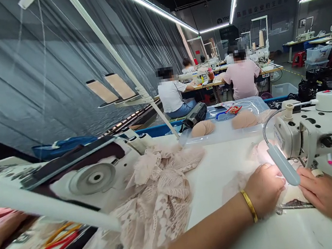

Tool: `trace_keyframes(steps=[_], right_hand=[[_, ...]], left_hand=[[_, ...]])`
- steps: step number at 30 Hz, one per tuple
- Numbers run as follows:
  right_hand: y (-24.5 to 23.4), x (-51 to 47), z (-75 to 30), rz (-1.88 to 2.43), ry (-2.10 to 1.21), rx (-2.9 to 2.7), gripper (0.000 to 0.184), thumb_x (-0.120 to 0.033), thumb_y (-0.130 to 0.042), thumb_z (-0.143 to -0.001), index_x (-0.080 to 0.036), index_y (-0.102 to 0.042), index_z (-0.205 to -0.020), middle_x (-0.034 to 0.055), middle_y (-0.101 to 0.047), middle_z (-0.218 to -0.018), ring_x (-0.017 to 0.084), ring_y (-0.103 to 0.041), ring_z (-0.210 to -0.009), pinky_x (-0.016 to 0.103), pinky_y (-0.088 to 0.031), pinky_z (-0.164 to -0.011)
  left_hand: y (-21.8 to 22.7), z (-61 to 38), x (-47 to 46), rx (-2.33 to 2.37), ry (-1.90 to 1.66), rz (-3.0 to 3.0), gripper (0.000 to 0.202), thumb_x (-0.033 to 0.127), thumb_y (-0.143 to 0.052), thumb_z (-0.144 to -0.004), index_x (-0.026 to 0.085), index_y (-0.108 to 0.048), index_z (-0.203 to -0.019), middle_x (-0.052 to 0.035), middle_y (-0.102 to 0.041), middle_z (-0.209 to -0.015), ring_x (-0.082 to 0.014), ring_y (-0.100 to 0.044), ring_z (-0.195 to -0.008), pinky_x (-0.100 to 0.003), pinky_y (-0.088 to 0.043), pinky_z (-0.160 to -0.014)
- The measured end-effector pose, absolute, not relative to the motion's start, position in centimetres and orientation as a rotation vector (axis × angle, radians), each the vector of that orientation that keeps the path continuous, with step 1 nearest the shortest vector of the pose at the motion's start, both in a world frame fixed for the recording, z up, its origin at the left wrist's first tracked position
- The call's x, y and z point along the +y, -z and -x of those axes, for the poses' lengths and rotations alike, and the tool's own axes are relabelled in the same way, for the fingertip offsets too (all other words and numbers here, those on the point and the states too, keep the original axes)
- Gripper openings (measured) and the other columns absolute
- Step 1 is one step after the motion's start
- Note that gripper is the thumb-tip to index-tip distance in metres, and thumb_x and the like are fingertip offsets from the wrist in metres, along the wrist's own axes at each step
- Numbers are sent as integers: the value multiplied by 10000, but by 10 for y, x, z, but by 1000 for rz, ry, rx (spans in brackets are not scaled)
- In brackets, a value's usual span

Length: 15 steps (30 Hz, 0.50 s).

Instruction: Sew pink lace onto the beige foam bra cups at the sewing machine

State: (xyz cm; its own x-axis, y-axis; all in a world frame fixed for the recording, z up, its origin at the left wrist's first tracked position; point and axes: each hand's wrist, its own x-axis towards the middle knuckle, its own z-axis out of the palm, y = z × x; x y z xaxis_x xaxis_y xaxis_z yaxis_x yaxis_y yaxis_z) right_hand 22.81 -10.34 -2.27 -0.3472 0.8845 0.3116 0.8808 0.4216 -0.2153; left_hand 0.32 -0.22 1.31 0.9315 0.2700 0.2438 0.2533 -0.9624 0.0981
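My left hand, a gold bangle on its wrist, lies curled on a pale pink lace piece on the white table, just left of the sewing machine. My right hand rests fingers together on the same fabric below the machine's head, near the needle area. A small gooseneck lamp shines on the fabric between the two hands and hides part of it. What the fingers pinch is partly hidden.
A heap of pink lace lies left of my arm beside another machine. Red and orange scissors lie bottom left. Beige bra cups and a clear tray sit at the far table edge. Several seated workers sew further back.
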Motion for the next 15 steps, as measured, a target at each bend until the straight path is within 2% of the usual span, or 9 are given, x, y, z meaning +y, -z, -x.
trace_keyframes(steps=[2,5,10,12,15], right_hand=[[23,-103,-229,1540,-49,-2305,283,-153,-362,-1068,-280,-597,-1163,25,-641,-976,197,-611,-717,341,-438,-651],[26,-103,-231,1543,-71,-2290,308,-164,-364,-1074,-297,-600,-1220,33,-651,-1004,223,-640,-810,359,-477,-710],[28,-103,-232,1526,-71,-2284,286,-168,-366,-1070,-284,-620,-1135,38,-665,-1011,211,-634,-765,349,-463,-667],[27,-103,-232,1540,-91,-2281,280,-177,-355,-1075,-276,-617,-1076,41,-664,-1009,208,-634,-764,350,-461,-661],[26,-103,-231,1551,-106,-2271,283,-190,-344,-1077,-273,-607,-1018,47,-667,-997,221,-637,-789,361,-471,-668]], left_hand=[[-9,-7,-2,411,-433,-3054,270,195,-508,-1050,171,-641,-816,-58,-707,-910,-191,-639,-833,-332,-517,-819],[-3,-11,-1,428,-500,-3083,253,168,-488,-1046,165,-641,-845,-46,-704,-885,-185,-633,-811,-331,-509,-817],[-1,-13,3,469,-454,-3109,288,181,-481,-1043,160,-650,-811,-60,-692,-865,-197,-624,-817,-344,-506,-832],[-4,-12,3,519,-431,-3098,302,230,-489,-1055,155,-672,-827,-78,-689,-897,-210,-627,-860,-355,-504,-851],[-10,-9,-1,682,-431,-3083,341,393,-526,-1059,154,-718,-910,-116,-683,-995,-260,-625,-967,-398,-497,-854]])
